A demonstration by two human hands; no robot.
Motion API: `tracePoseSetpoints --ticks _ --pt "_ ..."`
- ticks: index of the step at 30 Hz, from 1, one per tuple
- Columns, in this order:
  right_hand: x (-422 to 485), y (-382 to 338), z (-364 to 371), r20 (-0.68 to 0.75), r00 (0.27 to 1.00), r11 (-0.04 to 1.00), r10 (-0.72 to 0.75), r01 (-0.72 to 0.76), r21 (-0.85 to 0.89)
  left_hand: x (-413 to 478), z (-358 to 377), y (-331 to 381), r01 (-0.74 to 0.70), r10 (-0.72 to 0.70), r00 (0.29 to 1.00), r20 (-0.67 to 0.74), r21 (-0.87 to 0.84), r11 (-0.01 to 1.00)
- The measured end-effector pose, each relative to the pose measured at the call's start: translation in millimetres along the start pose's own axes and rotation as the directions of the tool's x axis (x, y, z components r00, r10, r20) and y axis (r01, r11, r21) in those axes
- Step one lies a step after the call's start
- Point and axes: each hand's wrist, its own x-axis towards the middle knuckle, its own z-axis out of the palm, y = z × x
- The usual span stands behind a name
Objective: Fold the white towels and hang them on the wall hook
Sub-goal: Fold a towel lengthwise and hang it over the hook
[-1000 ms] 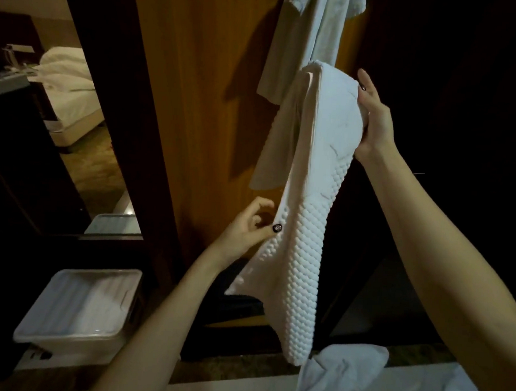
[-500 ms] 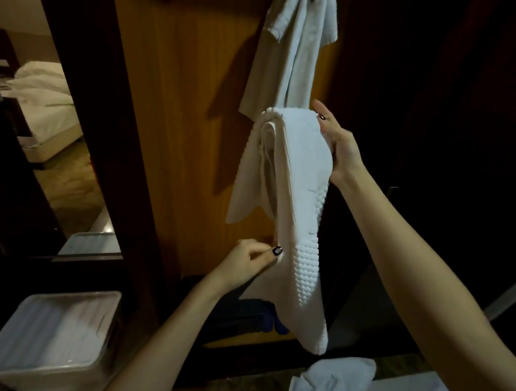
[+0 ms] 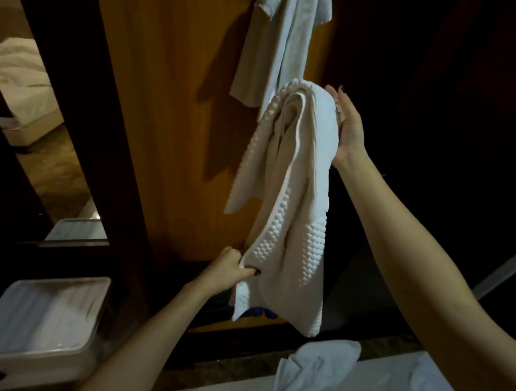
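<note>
2 grips: R hand (image 3: 348, 127) cups towel (image 3: 295, 197) top fold, L hand (image 3: 229, 271) pinches lower edge.

Nubbly matt white cloth towel (image 3: 292, 203) against smooth, glossy wood panel (image 3: 171, 107); plastic bin (image 3: 37, 327).

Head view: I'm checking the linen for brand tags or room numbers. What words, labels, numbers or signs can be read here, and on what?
None can be read. The bumpy white towel, held by the left hand and right hand, shows no tag or print. Nor do the hanging towel, the white plastic bin, the wooden panel or the loose towels at the bottom.
</note>
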Motion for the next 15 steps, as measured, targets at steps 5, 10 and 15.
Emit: tracePoseSetpoints --ticks 5,10,15 --pt "-0.2 7.0 -22.6 -0.013 0.998 0.995 0.059 -0.058 0.086 6.7 -10.3 -24.3 0.024 -0.014 0.975 -0.221 0.042 0.999" --pt "-5.9 25.1 -36.1 -0.06 0.988 0.973 0.14 -0.126 0.191 8.8 -16.2 -50.6 0.154 -0.178 0.978 -0.111 -0.196 0.969" --pt "-6.7 33.9 -46.7 -0.111 0.979 0.964 0.169 -0.141 0.227 4.1 -27.1 -62.9 0.142 -0.157 0.952 -0.262 -0.076 0.987"
